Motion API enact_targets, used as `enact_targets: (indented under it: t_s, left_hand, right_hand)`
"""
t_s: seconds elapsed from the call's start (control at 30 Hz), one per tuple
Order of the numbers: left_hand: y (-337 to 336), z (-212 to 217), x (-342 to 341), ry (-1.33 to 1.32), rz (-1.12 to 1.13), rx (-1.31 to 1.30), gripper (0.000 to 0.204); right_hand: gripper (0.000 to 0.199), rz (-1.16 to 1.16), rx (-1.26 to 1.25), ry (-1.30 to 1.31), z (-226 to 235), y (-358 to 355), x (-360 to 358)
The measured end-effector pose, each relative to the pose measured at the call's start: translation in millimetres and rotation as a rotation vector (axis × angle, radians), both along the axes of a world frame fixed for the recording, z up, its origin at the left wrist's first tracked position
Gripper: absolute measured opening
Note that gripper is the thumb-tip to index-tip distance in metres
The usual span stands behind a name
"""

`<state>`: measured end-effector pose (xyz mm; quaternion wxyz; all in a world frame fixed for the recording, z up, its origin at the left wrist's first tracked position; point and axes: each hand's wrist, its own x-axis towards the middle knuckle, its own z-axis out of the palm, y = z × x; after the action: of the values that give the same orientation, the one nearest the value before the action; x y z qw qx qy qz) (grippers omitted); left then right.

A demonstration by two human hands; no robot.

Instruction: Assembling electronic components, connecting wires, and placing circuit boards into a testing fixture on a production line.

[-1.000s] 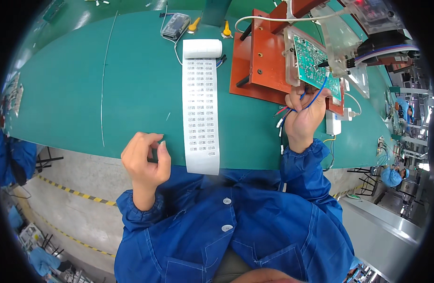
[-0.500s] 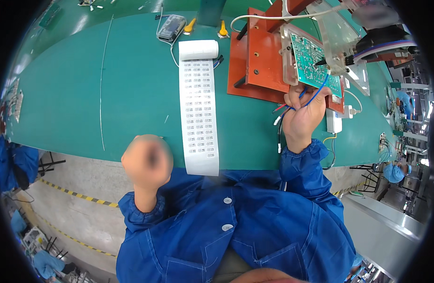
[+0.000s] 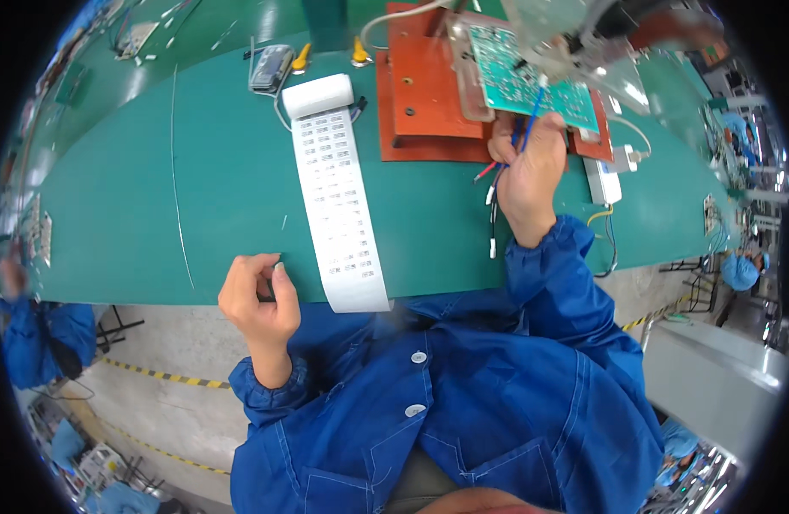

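My right hand [image 3: 531, 176] is closed at the near edge of a green circuit board [image 3: 531, 81], its thumb at that edge. Blue wire [image 3: 535, 116] runs from a white connector on the board down into this hand. Loose wire ends, among them a red one [image 3: 484, 173] and a black one with a white tip [image 3: 493, 231], hang left of the hand. At the table's front edge, my left hand [image 3: 262, 300] is loosely curled, thumb and forefinger apart, with nothing visible between them. A label strip [image 3: 343, 214] unrolls from a white roll toward me, right of my left hand.
A red fixture [image 3: 437, 103] with clear plates [image 3: 617, 73] stands around the board. Behind the roll are a small grey clear-cased device [image 3: 271, 68] and two yellow-handled parts [image 3: 301, 58]. A white plug block [image 3: 602, 180] lies to the right. Another person's blue sleeve [image 3: 47, 338] is at far left.
The whole view has shifted and turned slightly. The dark-cabled part and clear plate above the board now sit higher and farther from its middle. My left hand's fingers, blurred before, now show.
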<state>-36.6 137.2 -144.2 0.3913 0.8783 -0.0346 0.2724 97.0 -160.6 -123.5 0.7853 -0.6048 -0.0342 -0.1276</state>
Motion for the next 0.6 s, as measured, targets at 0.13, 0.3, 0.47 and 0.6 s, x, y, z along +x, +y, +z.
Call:
enact_targets:
  t_s: [0.13,0.3,0.47,0.6]
  left_hand:
    - [-0.1,1.5,-0.3,0.020,-0.002,-0.057,0.006]
    - [15.3,1.2,-5.9,0.160,-0.069,-0.130,0.009]
    - [7.2,14.6,-5.5,0.196,-0.016,-0.215,0.013]
    - [-13.6,30.9,-6.8,0.215,-0.020,-0.183,0.014]
  right_hand:
    - [0.053,0.237,0.041,0.035,-1.6,-24.8,11.5]
    - [0.046,0.510,0.086,0.086,-3.3,-35.1,18.8]
    - [0.037,0.596,-0.012,0.285,-5.7,-46.6,22.2]
    - [0.044,0.250,-0.112,-0.123,-14.1,-27.5,21.2]
